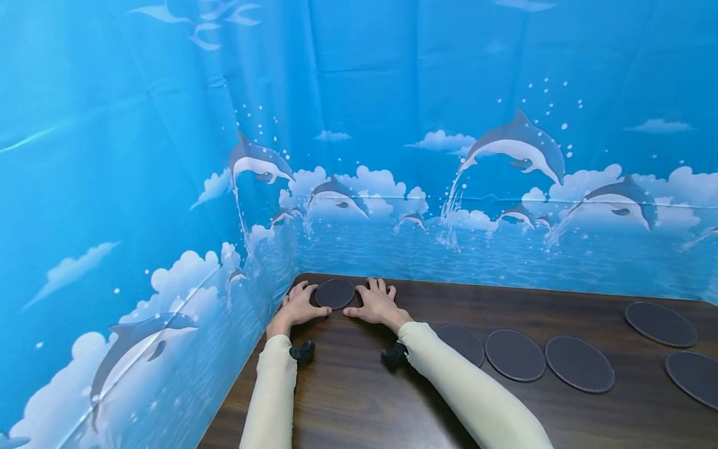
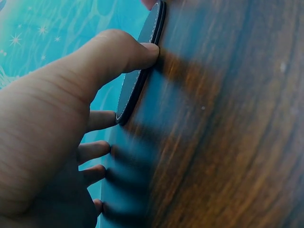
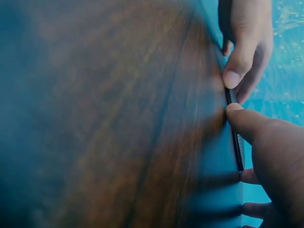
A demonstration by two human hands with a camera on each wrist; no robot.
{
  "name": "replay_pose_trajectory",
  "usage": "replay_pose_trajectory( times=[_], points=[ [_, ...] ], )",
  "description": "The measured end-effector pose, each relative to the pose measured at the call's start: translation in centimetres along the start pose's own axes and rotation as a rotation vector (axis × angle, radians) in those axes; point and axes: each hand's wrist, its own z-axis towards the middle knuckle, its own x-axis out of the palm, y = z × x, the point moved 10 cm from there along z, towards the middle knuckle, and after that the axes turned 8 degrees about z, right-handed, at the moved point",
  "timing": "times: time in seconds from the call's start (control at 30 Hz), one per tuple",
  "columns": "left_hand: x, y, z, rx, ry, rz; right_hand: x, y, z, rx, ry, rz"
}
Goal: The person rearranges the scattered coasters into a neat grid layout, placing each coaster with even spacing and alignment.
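A round dark coaster with light stitching round its rim lies flat near the table's far left corner. My left hand grips its left side, thumb on the near edge and index finger against the side. From the right, my right hand holds the same coaster between thumb and index finger. The other fingers of both hands are spread, their tips down on the tabletop. In the left wrist view the coaster shows its dark edge under the thumb. The right wrist view has the coaster nearly edge-on.
Three more dark coasters lie in a row beside my right forearm: one partly behind the sleeve, a middle coaster and a right coaster. Farther right are another coaster and one cut by the frame. A dolphin-print curtain borders the wooden table.
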Motion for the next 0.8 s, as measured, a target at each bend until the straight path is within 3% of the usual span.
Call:
replay_pose_trajectory(
  times=[0.2,0.57,0.8],
  points=[
    [0.2,-0.1,0.4,0.000,0.001,0.017,0.1,-0.1,0.8,0.003,-0.017,-0.029],
    [0.1,-0.3,0.3,0.008,0.020,0.027,0.0,0.2,1.1,-0.002,-0.030,0.025],
    [-0.3,-0.3,0.3,0.040,-0.028,0.039,0.0,0.7,1.4,-0.019,-0.029,0.043]
  ],
)
